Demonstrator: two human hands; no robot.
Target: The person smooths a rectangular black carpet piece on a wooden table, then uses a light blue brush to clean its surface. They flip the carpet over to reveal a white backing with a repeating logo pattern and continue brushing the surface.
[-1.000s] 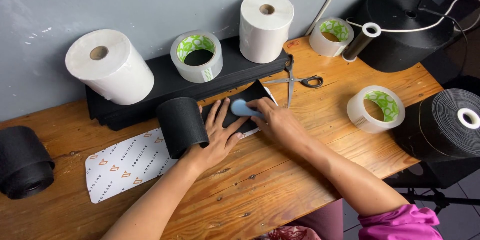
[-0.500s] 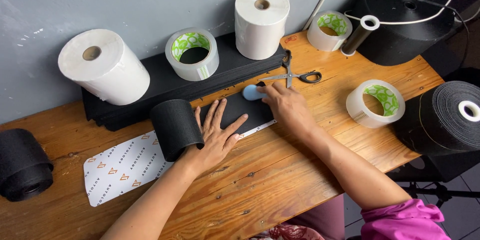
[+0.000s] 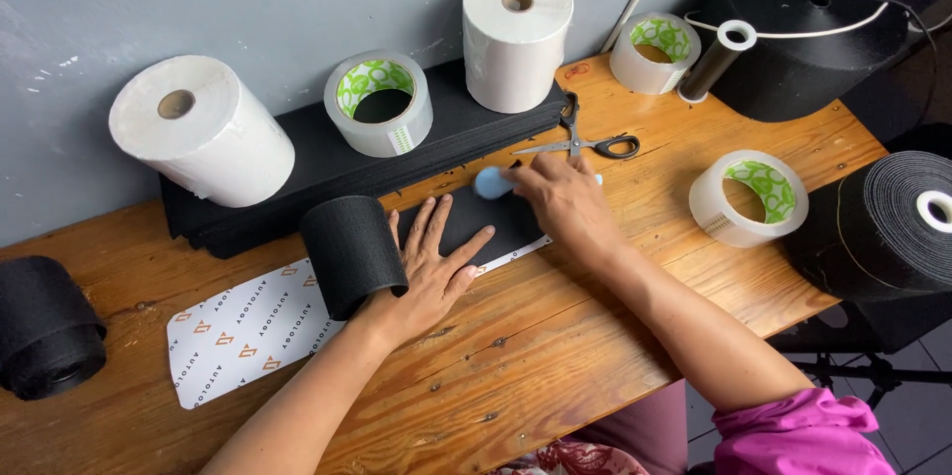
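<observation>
While our left hand (image 3: 428, 262) lies flat, fingers spread, on black strip (image 3: 476, 222), right hand (image 3: 565, 199) grips pale blue pad (image 3: 491, 182); scissors (image 3: 585, 143) at one o'clock.

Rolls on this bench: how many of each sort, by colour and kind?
White paper rolls: 2
Clear tape rolls with green cores: 3
Black fabric rolls: 4
Total: 9
The left hand presses beside one black roll; the right hand holds a blue piece.
</observation>
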